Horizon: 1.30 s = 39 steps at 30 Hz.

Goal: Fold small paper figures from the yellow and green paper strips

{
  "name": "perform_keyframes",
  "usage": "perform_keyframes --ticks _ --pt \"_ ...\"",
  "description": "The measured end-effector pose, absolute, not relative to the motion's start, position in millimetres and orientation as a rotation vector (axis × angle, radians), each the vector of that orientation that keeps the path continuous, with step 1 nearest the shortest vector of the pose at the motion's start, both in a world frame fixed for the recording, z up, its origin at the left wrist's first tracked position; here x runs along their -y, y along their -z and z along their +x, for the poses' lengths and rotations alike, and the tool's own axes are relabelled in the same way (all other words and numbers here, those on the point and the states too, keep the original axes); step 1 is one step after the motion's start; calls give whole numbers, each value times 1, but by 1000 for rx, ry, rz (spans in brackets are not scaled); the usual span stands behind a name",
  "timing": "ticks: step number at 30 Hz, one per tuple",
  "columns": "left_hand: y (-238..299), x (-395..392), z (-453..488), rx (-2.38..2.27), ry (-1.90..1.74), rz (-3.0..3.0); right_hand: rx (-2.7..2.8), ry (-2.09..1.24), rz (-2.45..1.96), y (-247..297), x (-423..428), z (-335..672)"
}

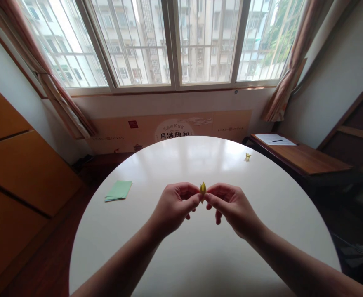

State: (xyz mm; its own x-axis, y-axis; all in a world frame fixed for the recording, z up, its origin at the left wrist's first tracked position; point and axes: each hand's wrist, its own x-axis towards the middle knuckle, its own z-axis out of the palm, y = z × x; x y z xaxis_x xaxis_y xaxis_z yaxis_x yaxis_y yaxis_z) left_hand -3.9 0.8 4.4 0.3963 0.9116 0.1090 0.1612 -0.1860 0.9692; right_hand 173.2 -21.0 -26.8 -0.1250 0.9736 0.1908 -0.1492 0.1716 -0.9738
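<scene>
A small yellow folded paper piece (pixel 203 189), pointed at top and bottom, is held up above the white round table (pixel 181 251). My left hand (pixel 179 202) pinches its left side between thumb and forefinger. From the other side, my right hand (pixel 227 206) grips it the same way, its lower fingers curled loosely below. The fingertips cover part of the paper, so its full shape is hidden. Toward the table's far right edge rests another small yellow folded paper piece (pixel 247 157), apart from both hands.
Green paper sheets (pixel 119 190) lie stacked at the table's left. Beyond the right edge stands a wooden surface (pixel 320 159) bearing a white paper (pixel 274 140) and a dark pen (pixel 277 141). An orange cabinet (pixel 14 173) is at left; a barred window (pixel 175 45) spans the back.
</scene>
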Motion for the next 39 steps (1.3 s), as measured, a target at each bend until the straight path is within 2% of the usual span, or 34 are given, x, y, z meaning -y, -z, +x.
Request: perform_keyframes --ticks 15,27,39 --pt "-5 0 1 -959 -864 1586 1262 -1210 -943 27 23 170" --pt "-12 -3 -1 -801 -871 1358 1207 -1285 -760 25 18 174" --pt "-2 -3 0 -873 -973 1531 1193 -1266 -783 28 18 171"
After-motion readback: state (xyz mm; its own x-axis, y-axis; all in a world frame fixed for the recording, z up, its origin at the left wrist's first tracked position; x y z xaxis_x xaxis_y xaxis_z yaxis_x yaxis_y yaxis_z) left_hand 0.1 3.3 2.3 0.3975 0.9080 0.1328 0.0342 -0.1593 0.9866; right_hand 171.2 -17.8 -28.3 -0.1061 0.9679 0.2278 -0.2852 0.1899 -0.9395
